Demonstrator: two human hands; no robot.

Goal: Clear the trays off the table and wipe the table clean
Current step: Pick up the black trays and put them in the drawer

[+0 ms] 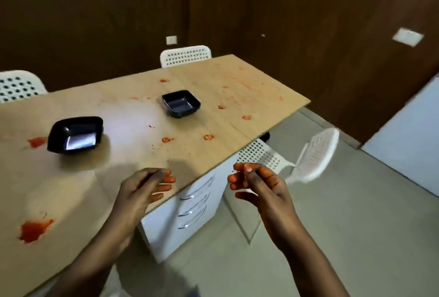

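Observation:
Two black square trays stand on the wooden table [133, 177]: one tray [75, 134] at the left, another tray [181, 103] farther back near the middle. Both look empty inside. Red sauce stains dot the tabletop, with a big smear [34, 229] near the front left and another smear [36, 141] beside the left tray. My left hand [145, 189] hovers over the table's near right edge, fingers loosely curled, holding nothing. My right hand [256, 185] hangs beyond the table edge above the floor, fingers also loosely curled and empty.
A white drawer unit [187, 211] sits under the table's right end. White perforated chairs stand around: one chair [316, 154] at the right, one chair [186, 55] at the far side, one chair [17, 85] at the far left. Dark wooden walls lie behind.

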